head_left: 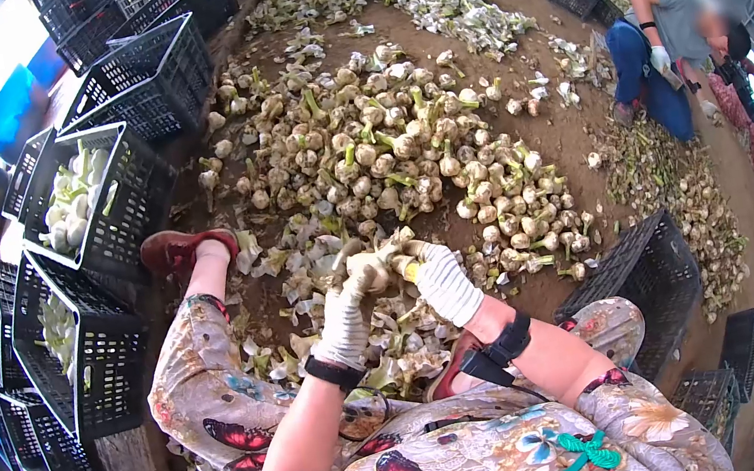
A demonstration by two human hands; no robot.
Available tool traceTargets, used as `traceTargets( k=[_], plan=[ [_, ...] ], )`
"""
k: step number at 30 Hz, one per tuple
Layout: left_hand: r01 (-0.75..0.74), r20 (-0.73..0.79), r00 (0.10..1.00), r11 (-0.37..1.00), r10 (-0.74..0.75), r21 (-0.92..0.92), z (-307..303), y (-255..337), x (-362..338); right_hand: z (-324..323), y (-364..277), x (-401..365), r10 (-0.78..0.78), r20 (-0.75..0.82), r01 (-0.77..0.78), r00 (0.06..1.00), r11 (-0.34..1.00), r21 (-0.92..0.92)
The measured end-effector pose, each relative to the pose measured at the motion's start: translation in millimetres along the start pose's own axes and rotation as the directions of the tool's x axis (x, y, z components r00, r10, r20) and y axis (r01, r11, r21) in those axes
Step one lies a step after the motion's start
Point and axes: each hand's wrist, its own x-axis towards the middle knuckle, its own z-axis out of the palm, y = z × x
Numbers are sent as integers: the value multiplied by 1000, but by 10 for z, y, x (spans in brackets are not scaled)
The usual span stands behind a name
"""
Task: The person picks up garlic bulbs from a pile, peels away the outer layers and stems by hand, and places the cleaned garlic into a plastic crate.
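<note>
Your left hand (346, 301) holds a bulb (367, 274) in its fingers, on the near side of the heap (373, 143). Your right hand (437, 280) is beside this bulb, fingers curled; whether they grip something, I cannot tell.

Wide head view, facing forward-down; left hand (344, 304), right hand (446, 284) near.

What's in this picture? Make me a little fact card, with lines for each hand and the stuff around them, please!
Left hand: in a white ribbed glove, holding a pale round bulb
Right hand: in a matching glove, close beside that bulb; its exact grip is unclear
On the ground: a heap of dirt-speckled cream bulbs with green stems
At the left: a black plastic lattice crate holding smooth white bulbs
At the right: another person in a grey shirt
</note>
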Motion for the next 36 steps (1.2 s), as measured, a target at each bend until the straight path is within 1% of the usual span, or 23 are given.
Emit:
traceTargets(
  k=[1, 4, 5, 6, 7, 8, 9, 10, 11, 12, 14, 16, 17, 18, 20, 23, 24, 25, 28, 30, 32, 34, 36],
  plan=[
    [87, 22, 996, 994, -86, -71, -3, 113, -13, 27, -39, -18, -171, 1, 168, 985, 965, -200],
    [291, 128, 955, 928, -268, -231, -71, 195, 36, 48, 171, 108, -412, -44, 389, 910, 886, -252],
    [362, 181, 929, 895, -322, -262, -83, 257, 50, 29, 130, 99, -206, -21, 199, 978, 963, -180],
    [434, 234, 896, 854, -376, -287, -88, 305, 49, 43, 105, 66, -199, -26, 197, 980, 979, -55],
    [421, 173, 905, 871, -388, -251, -72, 333, 67, 59, 74, 21, -189, -33, 191, 981, 979, 70],
    [306, 189, 948, 895, -256, -326, -111, 315, 52, 63, 53, -19, -170, -44, 176, 984, 965, 197],
    [195, 138, 977, 949, -165, -246, -123, 283, 62, 21, 62, -45, -100, 24, 92, 995, 965, 244],
    [86, 96, 993, 983, -71, -159, -130, 237, 59, 40, 70, -75, -147, -1, 144, 989, 967, 210],
    [-17, 32, 999, 996, 14, 93, -77, 250, 2, 89, 65, -99, -194, -21, 195, 981, 965, 174],
    [-256, 64, 967, 943, 248, 212, -111, 144, 21, 134, 63, -104, -245, -39, 248, 969, 959, 135],
    [-300, 47, 954, 924, 297, 237, -112, 152, 22, 136, 110, -81, -325, -16, 325, 946, 943, 76],
    [-274, 107, 962, 900, 253, 339, -202, 246, 65, 59, 46, -74, -347, 41, 348, 937, 937, -26],
    [-266, 135, 964, 883, 231, 388, -196, 323, 71, 21, -37, -63, -383, 56, 378, 922, 922, 83],
    [-177, 147, 979, 940, 138, 293, -165, 375, 36, -12, -116, -78, -199, 19, 194, 980, 968, 160],
    [26, 204, 978, 994, -47, 102, -73, 478, -40, -60, -108, 15, -323, 28, 324, 946, 945, -38],
    [148, 293, 939, 981, -180, 128, -29, 431, -129, -116, -108, 176, -310, -24, 310, 950, 950, 27],
    [183, 320, 922, 973, -220, 141, -14, 442, -157, -189, -95, 194, -339, -7, 337, 941, 938, -84],
    [216, 362, 895, 963, -262, 162, -32, 440, -141, -176, -44, 192, -297, 24, 294, 954, 951, 91],
    [288, 215, 942, 950, -259, -116, 11, 449, -74, -230, -83, 81, -72, 160, 0, 984, 912, 410],
    [343, 254, 917, 934, -309, -101, -242, 357, 59, -177, -258, 2, -55, 239, -74, 970, 863, 500],
    [356, 318, 905, 913, -284, -199, -262, 327, 100, -130, -270, -30, -82, 250, -45, 965, 885, 464],
    [314, 222, 929, 948, -298, -44, -187, 311, 23, -112, -115, 39, -67, 183, 29, 981, 979, 203],
    [204, 214, 957, 979, -193, -30, -157, 320, 21, -114, -72, 56, -30, 166, -15, 986, 965, 262]
  ],
)
